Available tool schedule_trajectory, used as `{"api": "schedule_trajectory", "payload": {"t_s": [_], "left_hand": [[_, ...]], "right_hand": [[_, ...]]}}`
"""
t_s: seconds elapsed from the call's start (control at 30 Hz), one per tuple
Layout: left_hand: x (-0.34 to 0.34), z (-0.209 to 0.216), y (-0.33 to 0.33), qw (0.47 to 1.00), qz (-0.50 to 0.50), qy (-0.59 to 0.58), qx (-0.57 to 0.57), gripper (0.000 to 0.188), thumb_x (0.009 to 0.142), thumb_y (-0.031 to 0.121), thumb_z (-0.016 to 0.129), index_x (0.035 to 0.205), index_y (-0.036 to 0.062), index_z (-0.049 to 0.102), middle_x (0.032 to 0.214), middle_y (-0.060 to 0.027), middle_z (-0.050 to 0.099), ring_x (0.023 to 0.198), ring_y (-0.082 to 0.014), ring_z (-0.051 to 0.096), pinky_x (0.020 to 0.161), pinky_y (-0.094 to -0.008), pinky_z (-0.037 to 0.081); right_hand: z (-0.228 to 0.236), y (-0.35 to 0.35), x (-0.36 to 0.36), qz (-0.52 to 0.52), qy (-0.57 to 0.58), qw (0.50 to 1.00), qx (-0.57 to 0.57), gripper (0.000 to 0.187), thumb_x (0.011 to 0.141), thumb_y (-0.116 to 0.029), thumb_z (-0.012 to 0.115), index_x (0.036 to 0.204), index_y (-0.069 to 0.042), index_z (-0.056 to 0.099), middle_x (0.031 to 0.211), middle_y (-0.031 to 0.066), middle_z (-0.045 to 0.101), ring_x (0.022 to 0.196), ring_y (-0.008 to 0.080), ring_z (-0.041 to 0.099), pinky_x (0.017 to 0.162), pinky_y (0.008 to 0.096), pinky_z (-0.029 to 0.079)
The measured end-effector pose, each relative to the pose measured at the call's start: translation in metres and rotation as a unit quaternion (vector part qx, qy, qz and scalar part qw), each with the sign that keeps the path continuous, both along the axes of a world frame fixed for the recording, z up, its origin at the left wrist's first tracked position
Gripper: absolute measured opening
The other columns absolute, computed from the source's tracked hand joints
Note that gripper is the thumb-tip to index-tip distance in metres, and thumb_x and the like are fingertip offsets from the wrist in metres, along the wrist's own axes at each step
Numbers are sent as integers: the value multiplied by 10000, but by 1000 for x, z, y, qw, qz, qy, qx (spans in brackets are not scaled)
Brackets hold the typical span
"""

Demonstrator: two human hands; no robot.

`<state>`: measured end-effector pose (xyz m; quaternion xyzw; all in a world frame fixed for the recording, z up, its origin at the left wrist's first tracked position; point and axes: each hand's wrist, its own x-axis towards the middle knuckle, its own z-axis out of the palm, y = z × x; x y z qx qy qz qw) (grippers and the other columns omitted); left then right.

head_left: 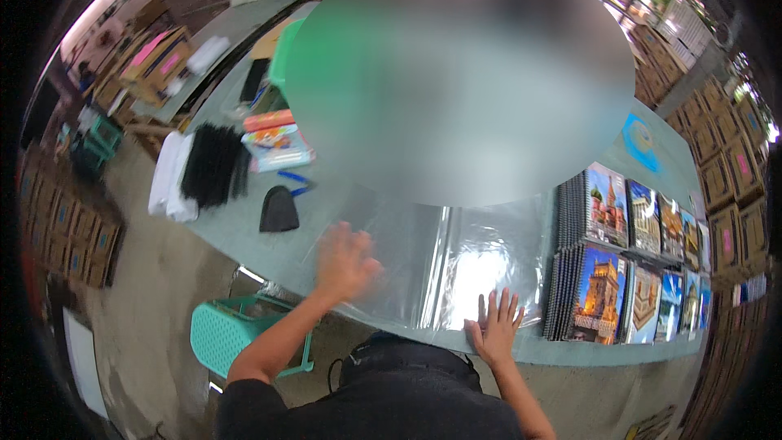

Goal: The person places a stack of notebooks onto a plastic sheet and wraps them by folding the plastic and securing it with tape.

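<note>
A clear plastic sheet (489,248), shiny with reflected light, lies flat on the grey-green table in front of me. My right hand (495,330) rests on its near edge, fingers stretched out and holding nothing. Left of the sheet, my left hand (346,263) is over the table; motion smears its fingers, and I see nothing in it. Beyond that hand lie a dark, round-topped flat piece (279,209) and a small blue strip-like item (295,182). Spiral-bound notebooks (599,293) with landmark photos on their covers stand stacked to the right of the sheet.
A large blurred oval hides the table's far middle. At the left are black bristly bundles (213,165), white rolled material (171,175) and a colourful plastic packet (277,147). A green plastic stool (236,334) stands by the near edge. Cardboard boxes (733,159) are piled at the right.
</note>
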<state>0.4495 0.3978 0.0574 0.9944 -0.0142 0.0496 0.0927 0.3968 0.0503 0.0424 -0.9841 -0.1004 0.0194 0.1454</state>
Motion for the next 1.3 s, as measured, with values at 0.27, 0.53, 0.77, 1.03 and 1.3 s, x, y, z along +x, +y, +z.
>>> {"api": "schedule_trajectory", "payload": {"t_s": [0.27,0.53,0.77,1.03,1.3], "left_hand": [[49,-16,100,972,193,-105,85,511,847,355,536,1285,104,457,1405,-213,285,1299,-426,223,1050,-556,143],[112,55,-147,917,-146,39,-368,436,793,222,635,1185,62,527,1132,-181,547,1005,-311,549,869,-370,434],[190,45,-360,901,-119,30,-416,604,714,470,690,1021,-38,581,796,-154,636,726,-222,627,650,-336,487],[202,105,-433,970,20,-126,-208,318,773,221,603,953,-30,528,791,-233,626,745,-368,636,658,-452,500],[-10,135,-598,923,-372,-93,-28,363,759,256,616,995,0,514,833,-184,616,785,-324,616,702,-448,492]], "right_hand": [[-13,-8,-45,-10,18,1000,-15,629,833,-482,489,1345,-134,377,1417,163,297,1329,347,229,1057,554,128],[-12,-18,-57,4,-77,997,31,587,820,-449,532,1317,-156,424,1405,110,333,1297,312,300,1051,504,211],[81,-135,-105,-99,-341,922,152,438,878,-386,473,1186,-84,550,1281,163,440,1197,335,393,992,470,290],[71,-401,-223,-406,-216,859,223,391,925,-300,432,1086,27,573,1056,168,591,981,262,551,846,378,425],[114,-424,-14,-213,46,477,851,444,844,-206,564,1205,27,454,1044,133,594,932,261,598,849,407,484]]}}
